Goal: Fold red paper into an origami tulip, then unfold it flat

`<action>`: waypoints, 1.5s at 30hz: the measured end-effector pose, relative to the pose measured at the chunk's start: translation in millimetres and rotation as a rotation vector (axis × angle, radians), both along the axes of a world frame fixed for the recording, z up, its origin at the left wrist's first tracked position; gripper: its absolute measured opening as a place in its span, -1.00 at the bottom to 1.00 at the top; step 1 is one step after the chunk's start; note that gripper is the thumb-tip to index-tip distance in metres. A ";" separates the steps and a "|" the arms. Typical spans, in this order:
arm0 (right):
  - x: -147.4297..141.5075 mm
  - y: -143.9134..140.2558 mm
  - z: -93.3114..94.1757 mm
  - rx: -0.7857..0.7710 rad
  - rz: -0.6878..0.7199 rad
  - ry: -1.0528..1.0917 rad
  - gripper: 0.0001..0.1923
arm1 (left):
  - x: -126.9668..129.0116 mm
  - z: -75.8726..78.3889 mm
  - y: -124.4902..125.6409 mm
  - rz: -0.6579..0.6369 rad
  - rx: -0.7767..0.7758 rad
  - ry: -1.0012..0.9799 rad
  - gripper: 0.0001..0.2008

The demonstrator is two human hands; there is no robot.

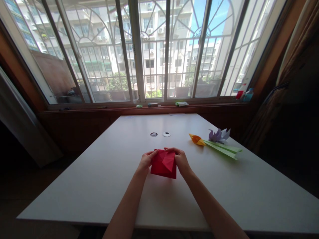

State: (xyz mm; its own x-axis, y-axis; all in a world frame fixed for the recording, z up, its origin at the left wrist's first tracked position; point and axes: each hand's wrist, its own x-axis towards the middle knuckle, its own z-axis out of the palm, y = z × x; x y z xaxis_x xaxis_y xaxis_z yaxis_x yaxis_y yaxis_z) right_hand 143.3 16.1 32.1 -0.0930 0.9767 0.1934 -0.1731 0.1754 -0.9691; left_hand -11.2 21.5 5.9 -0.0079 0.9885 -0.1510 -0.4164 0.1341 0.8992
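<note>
- Red folded paper [163,164] held just above the white worktop [99,179], near its middle and toward the near edge.
- Left hand [147,160] at the paper's left upper edge, grip closed on that edge, thumb on top and fingers behind.
- Right hand [180,160] at the paper's right upper edge, grip likewise pinched on the paper, fingertips meeting the top fold.
- Both hands close together, the paper between them, its lower edge hanging free toward the forearms.
- A raised triangular flap visible on the paper's front, creases running to a point near the top.
- Orange-yellow paper flower [197,139] lying on the worktop to the right of the hands, well apart from them, joined to a long green paper stem [221,149] pointing right.
- Purple paper flower [219,135] just behind the green stem, touching or nearly touching it; cannot tell which.
- Two round cable holes [160,134] side by side in the worktop beyond the hands, one dark, one with a pale cap.
- Windowsill [149,108] behind the worktop, carrying a few small flat items and, at the far right, a red-and-white bottle [240,91] beside a blue bottle [248,95].
- Barred window [154,49] above the sill, apartment blocks and blue sky outside.
- Brown curtain [294,66] hanging at the right.
</note>
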 end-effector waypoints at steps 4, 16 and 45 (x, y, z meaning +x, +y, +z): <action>1.4 -0.3 2.3 -0.018 -0.078 0.094 -0.80 | 2.5 5.6 -3.7 -0.046 -0.018 0.003 -0.63; 2.7 3.9 2.1 -0.070 -0.229 0.237 -0.72 | 5.3 4.7 1.9 0.239 0.150 0.143 -0.70; -2.3 6.8 -13.0 -0.194 -0.195 0.083 -0.74 | 14.7 10.7 -6.8 0.064 0.157 0.017 -0.58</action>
